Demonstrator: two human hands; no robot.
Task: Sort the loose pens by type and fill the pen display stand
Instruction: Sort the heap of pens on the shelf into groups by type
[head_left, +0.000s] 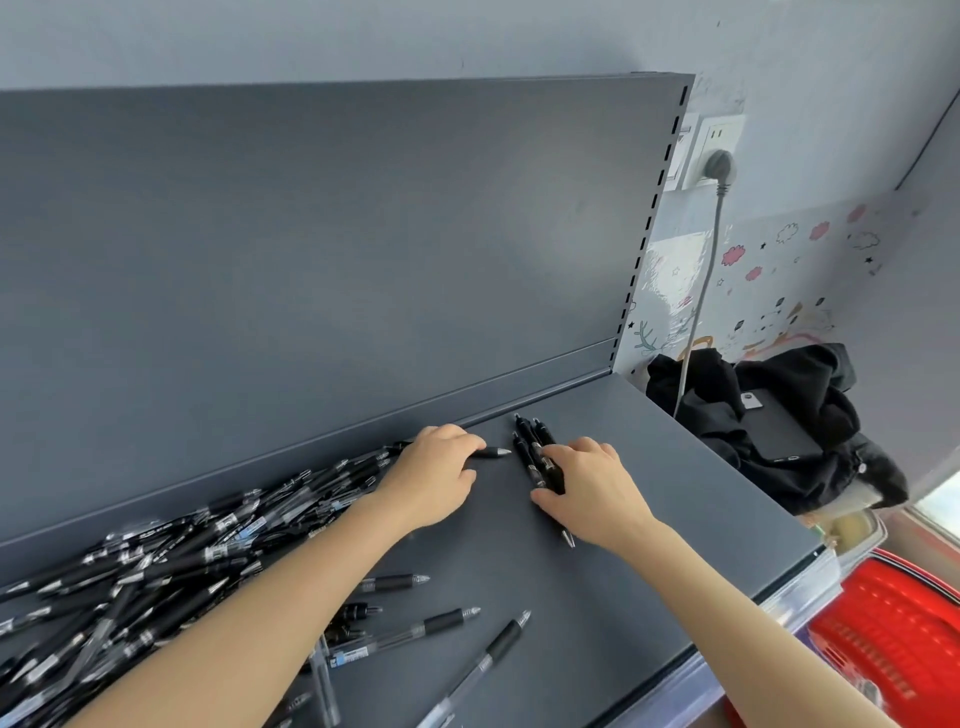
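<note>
Landmark: bunch of black pens (531, 446), lying side by side on the grey shelf (649, 499), clicker ends pointing towards the back panel (311, 234).
Right hand (592, 488): on top of the bunch. Fingers (582, 451) curled down over the pens' far side, thumb (546, 503) stretched along the near side, so the bunch is clasped between them. One pen tip sticks out under the wrist.
Left hand (431, 475): just left of the bunch, not touching it. Fingers folded round a single black pen (491, 452); thumb tucked below it. Only the tip end shows, pointing at the bunch, with a small gap between.
Pile of loose pens (156, 561): well left of the bunch, a tangled heap, black and clear barrels mixed. Its near end runs under the left hand.
Stray pens (415, 631): below and left of the bunch, by the forearms, a few lying singly, apart from one another.
Black garment (779, 415): right of the bunch, past the shelf end.
Red basket (893, 639): right of and below the bunch, under the shelf's front corner.
Plug and cable (719, 169): above and to the right of the bunch, on the wall.
</note>
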